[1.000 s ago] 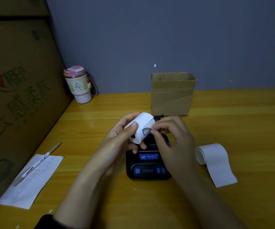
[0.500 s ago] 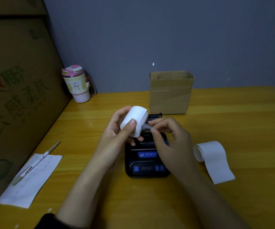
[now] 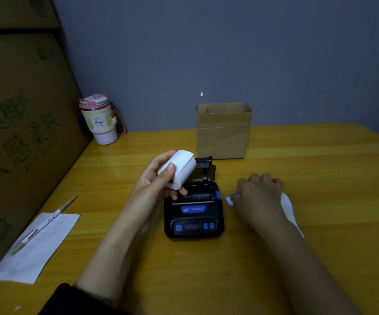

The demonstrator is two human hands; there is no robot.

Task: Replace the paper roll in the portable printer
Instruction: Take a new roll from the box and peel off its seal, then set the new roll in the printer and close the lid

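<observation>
A black portable printer (image 3: 193, 220) with blue buttons sits on the wooden table, its lid (image 3: 204, 169) raised at the back and the paper bay showing. My left hand (image 3: 154, 180) holds a fresh white paper roll (image 3: 180, 169) just above the bay's left side. My right hand (image 3: 259, 194) rests low over the table to the printer's right, pinching a small blue-edged white sticker (image 3: 230, 198) at the fingertips. Behind that hand lies the old, partly unrolled paper roll (image 3: 289, 210), mostly hidden.
An open cardboard box (image 3: 223, 130) stands just behind the printer. A pink-lidded tumbler (image 3: 100, 120) sits at the back left by the wall. A pen (image 3: 45, 223) lies on a paper sheet (image 3: 36, 246) at front left. Large cartons (image 3: 20, 123) line the left side.
My right hand peeled the sticker off the new roll and moved right and down to the table beside the printer. My left hand kept the roll above the bay.
</observation>
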